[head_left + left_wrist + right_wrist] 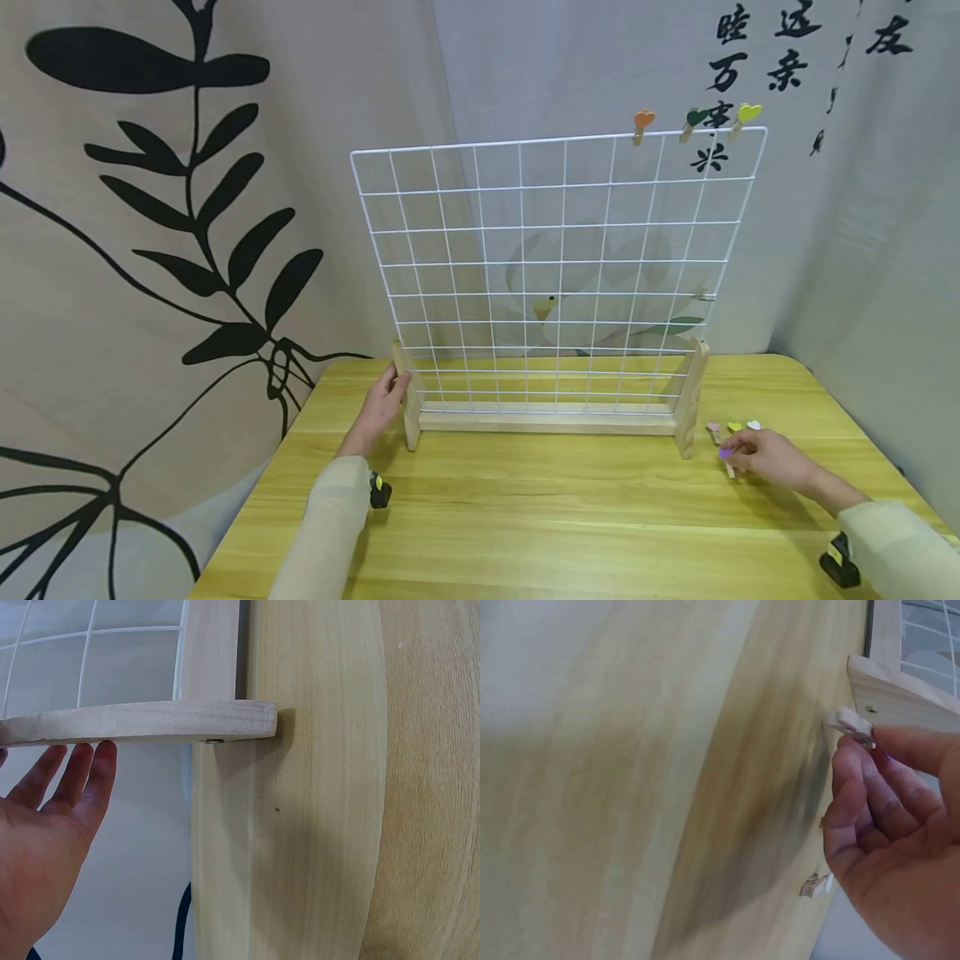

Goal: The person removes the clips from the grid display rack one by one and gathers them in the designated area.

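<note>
A white wire grid panel (540, 262) stands upright in a wooden base with a left leg (408, 400) and a right leg (688, 408). My left hand (380, 410) is at the left leg; in the left wrist view its fingertips (103, 754) touch the leg's outer side, fingers fairly straight. To the right of the stand, my right hand (768, 458) pinches a small wooden clothespin (851, 724) with a purple heart (725, 454) between thumb and fingers. Just behind that hand lie clothespins with a pink heart (713, 427), a yellow heart (734, 427) and a white heart (753, 425).
On the grid's top wire, toward the right, sit clothespins with an orange heart (644, 121), a dark green heart (696, 117) and a yellow heart (748, 112). Everything stands on a wooden table (540, 517), with a printed curtain (360, 75) behind and beside it.
</note>
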A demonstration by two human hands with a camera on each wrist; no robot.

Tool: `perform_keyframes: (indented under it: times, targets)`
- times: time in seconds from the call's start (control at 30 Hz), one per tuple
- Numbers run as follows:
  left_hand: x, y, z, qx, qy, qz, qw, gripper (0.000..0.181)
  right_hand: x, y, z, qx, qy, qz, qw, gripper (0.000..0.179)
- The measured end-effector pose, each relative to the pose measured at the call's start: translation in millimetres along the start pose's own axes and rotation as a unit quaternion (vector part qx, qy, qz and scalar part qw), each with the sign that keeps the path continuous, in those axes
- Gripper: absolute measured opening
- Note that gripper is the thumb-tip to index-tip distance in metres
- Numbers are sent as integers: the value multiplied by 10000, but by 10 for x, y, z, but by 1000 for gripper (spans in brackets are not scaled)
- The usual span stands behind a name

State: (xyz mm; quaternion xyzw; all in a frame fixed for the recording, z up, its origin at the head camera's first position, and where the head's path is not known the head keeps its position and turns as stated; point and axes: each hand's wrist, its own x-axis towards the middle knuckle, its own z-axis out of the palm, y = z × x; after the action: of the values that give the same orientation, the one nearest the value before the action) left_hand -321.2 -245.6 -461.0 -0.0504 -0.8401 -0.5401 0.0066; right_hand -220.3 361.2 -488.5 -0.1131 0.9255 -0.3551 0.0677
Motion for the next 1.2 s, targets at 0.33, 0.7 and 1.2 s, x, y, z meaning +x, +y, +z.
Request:
perform_keyframes:
  times: [0.33,0.7,1.2]
  targets:
    - [-3,-11,-5,-27,-64,-50,10000,72,36,126,23,265,-267,-237,9990,15]
    - [-7,-5,-1,-67,-104,-108,9999,73,70,212,50,90,-188,-237,9995,18]
    - [3,-16,2,-69,-62,-67,9999,72,29,138,-10,-50,-58,-61,10000,25]
